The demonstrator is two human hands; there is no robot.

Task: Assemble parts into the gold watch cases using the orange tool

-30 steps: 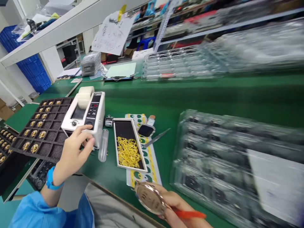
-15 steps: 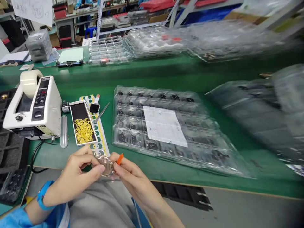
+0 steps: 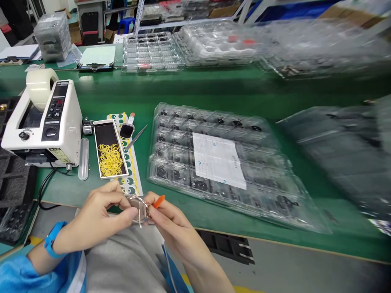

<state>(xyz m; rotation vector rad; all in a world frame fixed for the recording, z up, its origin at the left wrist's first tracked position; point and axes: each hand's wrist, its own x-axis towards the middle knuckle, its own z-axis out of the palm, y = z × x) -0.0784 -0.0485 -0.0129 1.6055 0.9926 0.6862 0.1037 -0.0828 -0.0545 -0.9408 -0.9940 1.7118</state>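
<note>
Between my two hands, over the table's front edge, is a round watch case (image 3: 139, 207) with a shiny rose-gold rim. My left hand (image 3: 105, 213) pinches its left edge between thumb and fingers. On the opposite side, my right hand (image 3: 169, 221) grips the rim. An orange pointed piece (image 3: 159, 201) sticks up from the right fingers; its lower end is hidden. A thin pale strip (image 3: 140, 218) runs down the face of the case. Beyond the left hand, a white-rimmed tray (image 3: 105, 132) holds yellow rings (image 3: 110, 160).
A tape dispenser (image 3: 61, 118) stands at the left, with a clear plastic case (image 3: 83, 158) beside it. Tweezers (image 3: 137, 137) and a smartwatch (image 3: 126, 130) lie on a punched sheet (image 3: 132, 179). Clear blister trays (image 3: 259, 173) with a paper (image 3: 218, 158) cover the middle.
The camera view has shifted, so the bench items appear higher and most lie farther right. Both hands still hold the watch case; a thin pale strip now shows more plainly on it.
</note>
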